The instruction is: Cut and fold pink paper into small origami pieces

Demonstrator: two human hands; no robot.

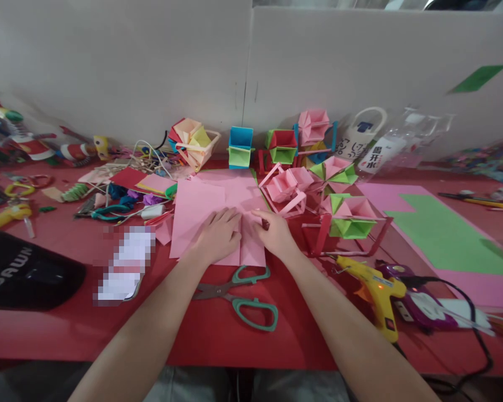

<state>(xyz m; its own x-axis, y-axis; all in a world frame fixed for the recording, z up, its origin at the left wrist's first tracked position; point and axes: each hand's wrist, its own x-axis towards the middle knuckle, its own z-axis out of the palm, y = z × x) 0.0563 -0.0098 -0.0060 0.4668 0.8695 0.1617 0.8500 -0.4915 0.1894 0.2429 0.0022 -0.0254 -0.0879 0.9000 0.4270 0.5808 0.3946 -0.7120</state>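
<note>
My left hand [220, 237] lies flat with fingers stretched out on a stack of pink paper [193, 212]. My right hand [276, 231] is curled at the paper's right side, its thumb and forefinger gripping a folded-looking strip of it. Just below the paper, between my forearms, lie scissors [235, 293] with green handles, their blades apart and pointing left. To the right of my right hand stand folded paper wheels on frames, among them a pink one [287, 184] and a pink and green one [352, 218].
On the right are a yellow glue gun [375, 285], a purple power strip [423, 301] and green paper [456, 229]. To the left lie a phone [126, 262], a black cup [29, 271] and craft scraps [142, 187]. A white partition [151, 67] stands behind.
</note>
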